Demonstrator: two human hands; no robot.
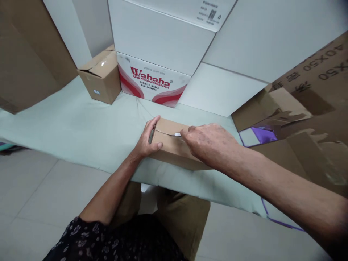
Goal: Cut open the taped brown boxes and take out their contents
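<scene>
A brown cardboard box (170, 143) lies on the pale green cloth in front of me, its top flaps meeting at a lengthwise seam. My left hand (148, 141) grips the box's left end, thumb on the top near the front edge and fingers toward the back corner. Over the right part of the top, my right hand (203, 141) is closed in a pinch. From its fingertips a thin, white, blade-like tool (177, 134) sticks out to the left, lying at the seam. The rest of that tool is hidden in the hand.
A smaller cardboard box (102, 85) and a white Wahaha carton (152, 81) stand at the back of the cloth-covered table (81, 119). Large white boxes (241, 36) rise behind. Torn cardboard (293, 108) and a purple-and-white packet (261, 136) are on the right.
</scene>
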